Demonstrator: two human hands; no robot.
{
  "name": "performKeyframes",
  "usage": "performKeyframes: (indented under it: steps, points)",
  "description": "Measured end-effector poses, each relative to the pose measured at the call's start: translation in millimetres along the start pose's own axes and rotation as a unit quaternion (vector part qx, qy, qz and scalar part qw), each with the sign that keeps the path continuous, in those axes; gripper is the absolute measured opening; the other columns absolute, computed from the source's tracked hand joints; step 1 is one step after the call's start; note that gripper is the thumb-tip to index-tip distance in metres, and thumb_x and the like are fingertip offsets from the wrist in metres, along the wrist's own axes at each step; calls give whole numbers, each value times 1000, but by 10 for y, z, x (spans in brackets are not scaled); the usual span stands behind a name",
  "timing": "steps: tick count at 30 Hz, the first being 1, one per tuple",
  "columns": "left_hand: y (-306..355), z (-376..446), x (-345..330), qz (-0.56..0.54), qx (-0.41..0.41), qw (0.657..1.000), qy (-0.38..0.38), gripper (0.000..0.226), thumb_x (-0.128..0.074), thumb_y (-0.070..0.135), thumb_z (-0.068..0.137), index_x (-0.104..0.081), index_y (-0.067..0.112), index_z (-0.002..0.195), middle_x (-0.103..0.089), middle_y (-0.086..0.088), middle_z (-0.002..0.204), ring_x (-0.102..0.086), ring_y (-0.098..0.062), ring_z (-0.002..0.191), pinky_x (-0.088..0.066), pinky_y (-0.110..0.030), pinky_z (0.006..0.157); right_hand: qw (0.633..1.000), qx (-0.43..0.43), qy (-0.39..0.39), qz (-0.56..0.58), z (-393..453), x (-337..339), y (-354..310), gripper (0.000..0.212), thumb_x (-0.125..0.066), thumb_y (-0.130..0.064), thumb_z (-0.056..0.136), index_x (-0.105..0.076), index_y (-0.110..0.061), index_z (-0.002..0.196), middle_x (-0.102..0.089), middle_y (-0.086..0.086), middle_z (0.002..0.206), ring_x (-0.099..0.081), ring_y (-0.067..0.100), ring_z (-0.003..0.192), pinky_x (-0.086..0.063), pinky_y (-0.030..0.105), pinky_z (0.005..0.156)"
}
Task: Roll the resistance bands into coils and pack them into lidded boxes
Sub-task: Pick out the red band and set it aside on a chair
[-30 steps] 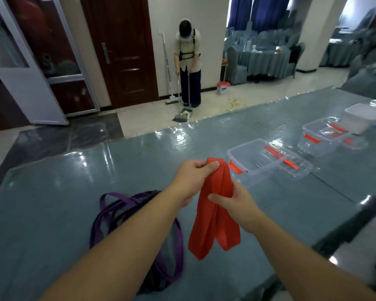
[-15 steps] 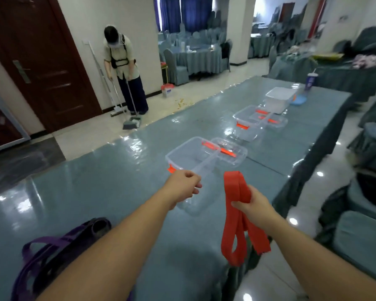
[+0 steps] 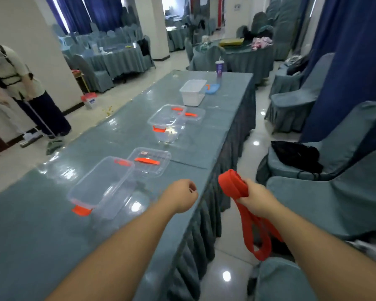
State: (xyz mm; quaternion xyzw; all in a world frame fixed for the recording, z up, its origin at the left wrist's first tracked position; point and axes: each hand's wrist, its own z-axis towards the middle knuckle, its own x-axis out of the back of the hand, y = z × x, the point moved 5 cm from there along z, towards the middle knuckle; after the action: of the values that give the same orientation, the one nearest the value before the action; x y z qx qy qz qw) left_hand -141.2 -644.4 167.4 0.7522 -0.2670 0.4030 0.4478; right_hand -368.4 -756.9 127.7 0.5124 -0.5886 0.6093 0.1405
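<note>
Gripping the red resistance band (image 3: 233, 185) beyond the table (image 3: 26, 240) edge: right hand (image 3: 254, 199), band's loops dangling behind the forearm. Left hand (image 3: 179, 197): curled, empty. Nearest clear box (image 3: 100, 187): open, contents indistinct through glare.

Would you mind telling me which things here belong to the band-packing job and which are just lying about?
Job:
- red band, gripped by right hand
- nearest clear box, open, with its lid beside it
- second clear box, open
- left hand, curled, holding nothing

Lying about:
- white tub
- purple cup
- black cloth on a chair
</note>
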Motion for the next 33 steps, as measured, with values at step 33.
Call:
performKeyframes:
  steps: [33]
  points:
    - [1607,4161,-334,224,-218,948,-60,26,-49,34,100,-57,16,118,-58,-8,121,-59,-30,111,-42,-38,79,972,-117,25,-204,3246,1515,1014,43,-56,-21,94,-44,-34,132,-69,3,113,-69,31,102,-55,46,85]
